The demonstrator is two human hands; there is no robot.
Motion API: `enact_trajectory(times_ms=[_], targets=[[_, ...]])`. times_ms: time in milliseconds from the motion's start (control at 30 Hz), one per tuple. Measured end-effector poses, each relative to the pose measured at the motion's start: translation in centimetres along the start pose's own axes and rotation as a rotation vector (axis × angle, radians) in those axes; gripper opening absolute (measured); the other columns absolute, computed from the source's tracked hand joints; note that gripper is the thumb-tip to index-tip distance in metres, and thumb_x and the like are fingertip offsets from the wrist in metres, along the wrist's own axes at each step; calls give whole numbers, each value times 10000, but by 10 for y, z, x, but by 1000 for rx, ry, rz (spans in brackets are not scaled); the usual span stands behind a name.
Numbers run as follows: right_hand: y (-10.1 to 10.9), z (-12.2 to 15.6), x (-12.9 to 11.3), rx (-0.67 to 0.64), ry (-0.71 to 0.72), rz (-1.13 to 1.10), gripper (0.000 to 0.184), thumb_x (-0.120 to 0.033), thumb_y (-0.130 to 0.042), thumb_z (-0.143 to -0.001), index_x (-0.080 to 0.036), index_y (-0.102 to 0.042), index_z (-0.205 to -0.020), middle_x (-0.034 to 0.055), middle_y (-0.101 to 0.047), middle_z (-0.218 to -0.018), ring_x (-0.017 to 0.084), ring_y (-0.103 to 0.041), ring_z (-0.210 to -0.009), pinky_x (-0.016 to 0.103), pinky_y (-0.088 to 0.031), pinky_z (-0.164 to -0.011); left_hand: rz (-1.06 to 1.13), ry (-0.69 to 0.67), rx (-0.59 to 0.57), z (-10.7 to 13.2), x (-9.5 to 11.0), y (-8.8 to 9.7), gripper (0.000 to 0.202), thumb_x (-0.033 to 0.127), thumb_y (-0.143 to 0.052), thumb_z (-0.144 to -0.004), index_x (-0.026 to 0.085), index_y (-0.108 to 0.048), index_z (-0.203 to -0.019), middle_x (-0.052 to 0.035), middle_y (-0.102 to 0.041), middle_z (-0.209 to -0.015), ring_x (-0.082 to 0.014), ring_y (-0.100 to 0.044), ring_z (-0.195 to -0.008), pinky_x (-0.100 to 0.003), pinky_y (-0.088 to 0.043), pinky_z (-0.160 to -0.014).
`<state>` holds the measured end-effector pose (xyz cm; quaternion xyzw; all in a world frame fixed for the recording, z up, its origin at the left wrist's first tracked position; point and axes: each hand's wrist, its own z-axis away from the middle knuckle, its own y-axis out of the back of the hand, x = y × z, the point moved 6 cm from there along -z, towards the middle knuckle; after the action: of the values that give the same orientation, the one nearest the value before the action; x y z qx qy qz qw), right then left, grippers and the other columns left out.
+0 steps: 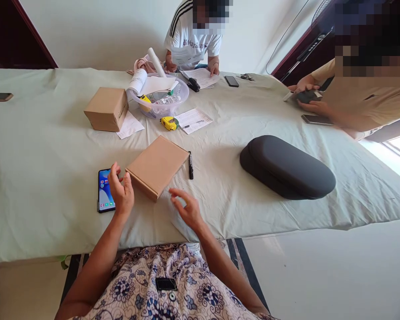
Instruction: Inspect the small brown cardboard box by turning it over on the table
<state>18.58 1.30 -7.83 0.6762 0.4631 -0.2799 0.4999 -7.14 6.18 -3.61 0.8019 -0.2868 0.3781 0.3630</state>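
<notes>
A flat brown cardboard box (160, 162), its lid closed, lies on the cloth-covered table in front of me. My left hand (122, 191) is at the box's left corner, fingers apart and holding nothing; I cannot tell whether it touches the cardboard. Partly hidden behind that hand is a smartphone (104, 193) with a lit blue screen. My right hand (187, 209) hovers near the box's front corner, fingers spread with nothing in them. Just right of the box lies a black marker pen (191, 165).
A black oval case (288, 166) sits to the right. Farther back are a taller cardboard box (106, 109), a yellow tape measure (169, 123), paper sheets (193, 121) and a plastic basin (183, 95) of items. One person sits opposite; another at right holds a dark object (308, 96).
</notes>
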Motion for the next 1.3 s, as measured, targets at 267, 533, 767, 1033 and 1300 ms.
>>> enact_trajectory(times_ms=[267, 533, 767, 1033, 1300], targets=[[42, -96, 35, 286, -128, 57, 724, -664, -462, -954, -232, -423, -1533, 170, -495, -1571, 306, -504, -1433, 526, -509, -1093, -130, -175, -254, 68, 48, -8, 613, 505, -619, -940, 199, -498, -1456, -200, -468, -1443, -336, -491, -1384, -494, -509, -1075], [18, -57, -6, 281, -45, 297, 843, -743, -563, -874, -231, -400, -1524, 188, -532, -1441, 332, -522, -1354, 579, -474, -1101, -194, -138, -324, 40, 39, -24, 689, 565, -614, -925, 175, -476, -1477, -255, -355, -1580, -405, -377, -1510, -586, -423, -1159], [16, -39, -22, 336, -228, 557, 1004, -876, -618, -709, -205, -478, -1443, 195, -588, -1246, 383, -577, -1142, 572, -532, -891, -315, -151, -263, 22, 45, -27, 775, 702, -725, -767, 170, -600, -1316, -233, -573, -1391, -403, -589, -1305, -550, -524, -1043], [19, -45, -10, 381, -189, 344, 733, -739, -669, -797, -233, -575, -1319, 153, -636, -1178, 330, -597, -1112, 531, -534, -958, -228, -121, -251, 18, 29, -26, 715, 706, -695, -794, 208, -624, -1302, -203, -555, -1439, -383, -578, -1335, -532, -512, -1064], [33, -20, 43, 419, -345, -161, 406, -538, -543, -953, -206, -675, -1144, 103, -741, -1120, 243, -695, -992, 423, -597, -853, -207, -93, -274, 21, 18, -26, 697, 670, -712, -805, 241, -614, -1345, -182, -517, -1513, -372, -550, -1379, -506, -531, -1057]])
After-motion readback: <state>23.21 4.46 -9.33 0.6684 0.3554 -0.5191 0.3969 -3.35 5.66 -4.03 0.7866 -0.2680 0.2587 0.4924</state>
